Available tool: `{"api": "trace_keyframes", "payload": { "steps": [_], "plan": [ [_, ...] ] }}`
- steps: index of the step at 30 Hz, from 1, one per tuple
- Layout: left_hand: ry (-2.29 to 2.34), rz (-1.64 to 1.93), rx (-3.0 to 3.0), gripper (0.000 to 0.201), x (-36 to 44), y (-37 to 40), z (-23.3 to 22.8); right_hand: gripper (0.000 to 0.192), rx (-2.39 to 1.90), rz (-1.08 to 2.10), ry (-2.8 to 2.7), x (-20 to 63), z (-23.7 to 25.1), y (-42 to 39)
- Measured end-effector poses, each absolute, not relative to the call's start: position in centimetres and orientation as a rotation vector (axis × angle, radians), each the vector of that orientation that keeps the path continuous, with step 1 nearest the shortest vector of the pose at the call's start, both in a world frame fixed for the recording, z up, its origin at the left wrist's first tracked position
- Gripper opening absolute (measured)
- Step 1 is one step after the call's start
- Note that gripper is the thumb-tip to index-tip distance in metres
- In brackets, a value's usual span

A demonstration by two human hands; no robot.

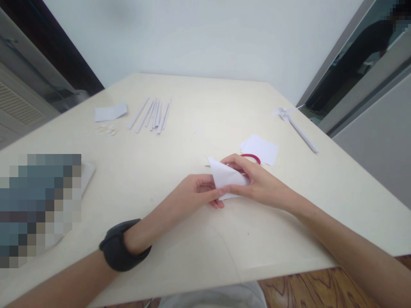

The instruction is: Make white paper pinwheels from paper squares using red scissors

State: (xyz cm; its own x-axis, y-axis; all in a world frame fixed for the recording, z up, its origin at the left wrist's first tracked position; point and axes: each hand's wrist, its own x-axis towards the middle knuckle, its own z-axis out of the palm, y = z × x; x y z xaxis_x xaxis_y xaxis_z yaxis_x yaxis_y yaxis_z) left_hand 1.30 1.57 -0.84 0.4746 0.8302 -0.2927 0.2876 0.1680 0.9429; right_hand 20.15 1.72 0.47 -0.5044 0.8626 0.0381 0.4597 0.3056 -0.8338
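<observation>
Red-handled scissors (252,157) lie largely hidden behind the right hand (257,182); a blurred patch covers the table (199,124) at left. Both hands pinch a folded white paper triangle (224,175) just above the table's middle, left hand (192,194) gripping its lower corner, right hand fingers closed over its right edge.

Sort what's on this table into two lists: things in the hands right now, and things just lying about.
In hand:
folded white paper, pinched by left hand and right hand

Lying about:
rolled paper sticks
paper pinwheel
white paper squares
red-handled scissors, mostly hidden
paper sheet
small scraps
</observation>
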Motion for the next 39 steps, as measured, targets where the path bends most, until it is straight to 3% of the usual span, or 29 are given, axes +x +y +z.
{"api": "trace_keyframes", "payload": {
  "steps": [34,39],
  "plan": [
    [0.995,0.495,1.391,0.015,0.6,1.8,-1.9,0.039,-1.183,1.090,-2.103,20.1,0.7,1.5],
    [1.005,0.499,1.422,0.019,0.6,1.7,-1.6,0.032,-1.194,1.103,-2.097,20.5,1.1,1.8]
  ]
}}
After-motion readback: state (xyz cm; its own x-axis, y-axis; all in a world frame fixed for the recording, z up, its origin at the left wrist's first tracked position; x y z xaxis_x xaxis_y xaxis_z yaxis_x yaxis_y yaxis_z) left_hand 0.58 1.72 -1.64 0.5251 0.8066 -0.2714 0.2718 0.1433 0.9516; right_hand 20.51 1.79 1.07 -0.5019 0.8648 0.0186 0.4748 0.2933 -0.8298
